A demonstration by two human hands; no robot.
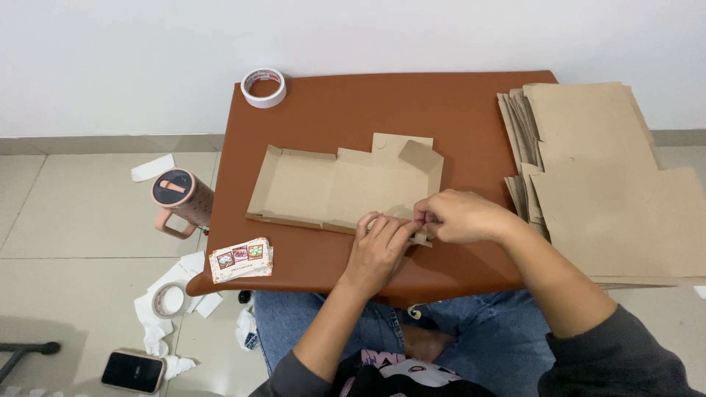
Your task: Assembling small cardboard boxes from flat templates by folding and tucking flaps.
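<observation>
Head view: one frame, looking down on a brown surface (331,110) set against a white wall, with the person's knees in blue jeans below its near edge.
Work piece: a flat, unfolded cardboard box blank (323,187) lies on the middle of the surface; side flaps along its left and far edges are partly raised.
Long axis: the blank runs left to right across the surface, roughly parallel to the near edge.
Point of contact: the blank's near-right corner, where both hands meet.
Left hand (379,250): palm down, fingers curled onto the near edge flap of the blank, pressing or pinching it; nothing else is held.
Right hand (460,215): closed in a narrow pinch on a small tab or strip at that same corner; what lies between the fingertips is too small to tell.
Nearer hand: both touch the blank; the bulk of the blank lies to the left of and beyond the two hands.
Stack: a pile of further cardboard blanks (610,184) rests at the right, overhanging the surface edge, well apart from the left hand and near the right forearm.
Tape roll: a white roll (264,87) sits at the far-left corner, well apart from both hands.
Cards: a small printed stack of cards (241,259) lies at the near-left corner.
Floor items: a pink lidded tumbler (181,200), a second tape roll (168,299), torn white paper scraps (153,334) and a phone (132,371) lie to the left.
</observation>
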